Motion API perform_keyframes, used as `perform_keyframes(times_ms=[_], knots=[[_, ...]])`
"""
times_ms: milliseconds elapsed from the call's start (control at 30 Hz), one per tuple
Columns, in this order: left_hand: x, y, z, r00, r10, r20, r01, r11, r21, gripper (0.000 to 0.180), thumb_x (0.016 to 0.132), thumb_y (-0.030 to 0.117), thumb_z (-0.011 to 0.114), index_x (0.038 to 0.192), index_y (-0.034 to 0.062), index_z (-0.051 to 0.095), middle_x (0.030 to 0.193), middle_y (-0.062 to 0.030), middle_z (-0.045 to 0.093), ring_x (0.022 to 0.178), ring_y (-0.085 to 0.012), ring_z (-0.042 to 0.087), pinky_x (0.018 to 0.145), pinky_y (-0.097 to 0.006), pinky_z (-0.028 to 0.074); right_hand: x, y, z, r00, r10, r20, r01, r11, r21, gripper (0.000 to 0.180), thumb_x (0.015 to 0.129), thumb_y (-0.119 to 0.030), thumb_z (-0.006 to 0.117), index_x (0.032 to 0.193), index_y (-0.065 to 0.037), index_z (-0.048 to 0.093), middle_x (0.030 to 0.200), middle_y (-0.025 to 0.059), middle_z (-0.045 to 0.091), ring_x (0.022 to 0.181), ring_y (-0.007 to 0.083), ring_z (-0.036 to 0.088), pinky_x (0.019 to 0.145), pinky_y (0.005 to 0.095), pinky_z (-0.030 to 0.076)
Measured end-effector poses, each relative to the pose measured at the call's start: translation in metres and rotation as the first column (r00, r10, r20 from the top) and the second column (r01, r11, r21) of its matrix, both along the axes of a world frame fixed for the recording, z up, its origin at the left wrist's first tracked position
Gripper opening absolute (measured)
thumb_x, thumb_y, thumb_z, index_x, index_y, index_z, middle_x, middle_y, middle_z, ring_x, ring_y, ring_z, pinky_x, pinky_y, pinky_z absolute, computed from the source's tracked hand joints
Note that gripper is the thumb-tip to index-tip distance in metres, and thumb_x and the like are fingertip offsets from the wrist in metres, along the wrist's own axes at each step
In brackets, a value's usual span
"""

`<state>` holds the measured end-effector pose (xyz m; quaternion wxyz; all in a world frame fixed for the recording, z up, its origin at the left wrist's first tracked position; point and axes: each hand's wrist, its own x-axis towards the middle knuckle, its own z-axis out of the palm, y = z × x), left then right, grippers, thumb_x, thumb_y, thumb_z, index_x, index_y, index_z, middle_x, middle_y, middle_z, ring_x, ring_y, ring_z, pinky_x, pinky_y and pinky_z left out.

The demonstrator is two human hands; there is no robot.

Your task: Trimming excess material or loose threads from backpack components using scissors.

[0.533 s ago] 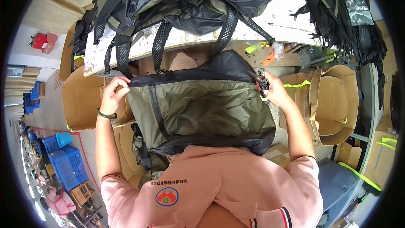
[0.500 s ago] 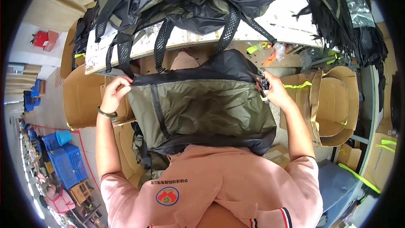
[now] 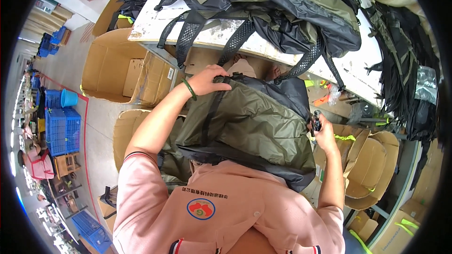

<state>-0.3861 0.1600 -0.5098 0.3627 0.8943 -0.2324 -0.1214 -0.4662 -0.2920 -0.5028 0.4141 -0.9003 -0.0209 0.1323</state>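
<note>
An olive-green and black fabric bag (image 3: 254,117) lies across my lap, its panel creased and a black strip running down its left part. My left hand (image 3: 209,82) pinches the bag's upper edge near that strip, thumb on the near face and fingers partly hidden behind. Beyond the bag's right end, my right hand (image 3: 325,134) is closed around a small black tool that looks like a pair of scissors (image 3: 316,121). Its blades are hard to make out.
Strapped olive-and-black bags (image 3: 301,14) are heaped on the white table (image 3: 146,28) ahead. Cardboard boxes stand at left (image 3: 110,70) and right (image 3: 372,169). Black fabric strips (image 3: 400,66) hang at far right. Blue crates (image 3: 63,127) stand on the floor at left.
My left hand has moved right along the bag's upper edge, from its left corner to near the black strip. My right hand, with the tool, is lower and further right. The view has turned.
</note>
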Motion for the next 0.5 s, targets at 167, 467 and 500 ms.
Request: perform_keyframes(times_ms=[167, 467, 500], knots=[[-0.003, -0.007, -0.002, 0.977, 0.06, -0.205, -0.095, 0.982, -0.163, 0.033, 0.077, 0.019, 0.078, 0.098, 0.0022, 0.058, 0.104, -0.0052, 0.059, 0.099, -0.0166, 0.055, 0.087, -0.029, 0.043, -0.001, -0.009, -0.008, 0.999, 0.023, 0.044, -0.018, 0.995, -0.101, 0.017, 0.08, 0.001, 0.065, 0.095, -0.001, 0.057, 0.077, 0.0126, 0.063, 0.07, 0.0172, 0.06, 0.066, 0.0303, 0.048], [-0.032, -0.034, 0.029, 0.897, -0.019, -0.443, -0.284, 0.742, -0.607, 0.026, 0.074, 0.002, 0.077, 0.088, 0.0051, 0.056, 0.087, 0.0028, 0.055, 0.084, -0.0054, 0.052, 0.077, -0.023, 0.045, 0.046, 0.09, 0.088, 0.843, 0.447, 0.299, -0.27, 0.833, -0.483, 0.049, 0.064, -0.039, 0.082, 0.077, -0.003, 0.052, 0.073, 0.0142, 0.061, 0.073, 0.0334, 0.062, 0.066, 0.0422, 0.047], [-0.034, -0.037, 0.031, 0.9, -0.025, -0.435, -0.286, 0.72, -0.633, 0.026, 0.074, 0.002, 0.077, 0.088, 0.005, 0.056, 0.086, 0.003, 0.056, 0.084, -0.0057, 0.053, 0.077, -0.023, 0.045, 0.05, 0.101, 0.091, 0.841, 0.451, 0.297, -0.274, 0.83, -0.486, 0.049, 0.064, -0.039, 0.082, 0.077, -0.003, 0.052, 0.073, 0.0142, 0.061, 0.073, 0.0334, 0.062, 0.066, 0.0422, 0.047]])
